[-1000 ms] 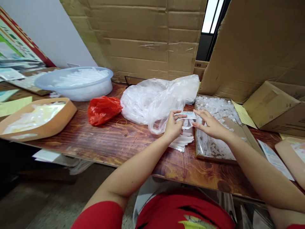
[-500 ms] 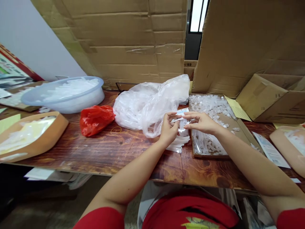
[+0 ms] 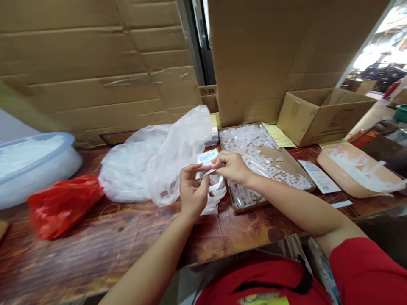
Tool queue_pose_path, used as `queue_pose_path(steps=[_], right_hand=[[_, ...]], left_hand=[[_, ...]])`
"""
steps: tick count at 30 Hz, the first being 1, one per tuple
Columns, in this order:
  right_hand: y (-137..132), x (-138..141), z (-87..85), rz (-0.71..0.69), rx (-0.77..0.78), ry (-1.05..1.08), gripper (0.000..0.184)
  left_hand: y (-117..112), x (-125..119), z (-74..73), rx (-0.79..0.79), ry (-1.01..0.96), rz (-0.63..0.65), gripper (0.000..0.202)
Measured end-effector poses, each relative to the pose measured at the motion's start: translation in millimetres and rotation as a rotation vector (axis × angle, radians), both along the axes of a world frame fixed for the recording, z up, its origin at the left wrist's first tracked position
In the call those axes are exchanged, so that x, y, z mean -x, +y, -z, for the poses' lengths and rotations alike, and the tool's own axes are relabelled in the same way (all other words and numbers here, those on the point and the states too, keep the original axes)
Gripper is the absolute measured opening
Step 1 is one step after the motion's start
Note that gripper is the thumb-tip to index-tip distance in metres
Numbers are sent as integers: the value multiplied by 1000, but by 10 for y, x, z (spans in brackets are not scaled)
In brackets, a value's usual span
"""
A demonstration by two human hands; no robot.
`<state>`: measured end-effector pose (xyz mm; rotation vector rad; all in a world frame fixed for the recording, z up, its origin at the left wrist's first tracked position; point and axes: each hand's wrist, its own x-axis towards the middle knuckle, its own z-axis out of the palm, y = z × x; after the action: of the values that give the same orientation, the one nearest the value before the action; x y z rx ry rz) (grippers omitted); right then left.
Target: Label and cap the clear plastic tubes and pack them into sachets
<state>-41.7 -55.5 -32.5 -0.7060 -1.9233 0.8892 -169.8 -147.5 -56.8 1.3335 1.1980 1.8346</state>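
Note:
My left hand [image 3: 193, 188] is closed around the near edge of a small white-and-blue printed card [image 3: 207, 156], thumb below and fingers on top. At the card's right side my right hand [image 3: 233, 167] pinches with its fingertips. A thin edge between the two hands may be a second card or a fold; I cannot tell. Just under the hands, white strips in clear plastic [image 3: 212, 203] lie on the table. Right beside them is a shallow cardboard tray [image 3: 270, 154] strewn with small clear plastic pieces.
A cloudy plastic bag [image 3: 136, 165], a red bag [image 3: 65, 205] and a blue basin [image 3: 38, 173] stand to the left. On the right are an open carton [image 3: 337, 120], a printed card [image 3: 319, 176] and a peach tub [image 3: 343, 180]. Cardboard sheets [image 3: 104, 55] rise behind the wooden table [image 3: 136, 245].
The view has swung to the right, bringing the peach tub and carton further in. My right hand's fingers, spread over the card before, now pinch together at its right side.

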Motion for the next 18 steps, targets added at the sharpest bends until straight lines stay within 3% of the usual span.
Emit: queue_pose_path(steps=[4,6,9,11,13,16,18], right_hand=[[-75,-277,-125,17,-143,-7,21],[-92,-596,-224,76,-222,-8,17],[-74,-1276,-362,318,-254,-45,11],[-34,-1794,-406,497,-187,-69,8],[15,-2295,-395,630,-111,-116,9],[74,-2901,-304,691,6,-240,10],[98,-3159,-237,656,102,-421,10]], left_hand=[[-86,-27,11,-64,134,35,39],[-88,7,12,-74,278,-6,40],[0,143,10,8,565,-72,28],[96,265,32,78,753,-71,17],[190,369,86,121,908,-57,18],[287,447,198,199,1053,-56,31],[322,456,251,281,1109,-76,39]])
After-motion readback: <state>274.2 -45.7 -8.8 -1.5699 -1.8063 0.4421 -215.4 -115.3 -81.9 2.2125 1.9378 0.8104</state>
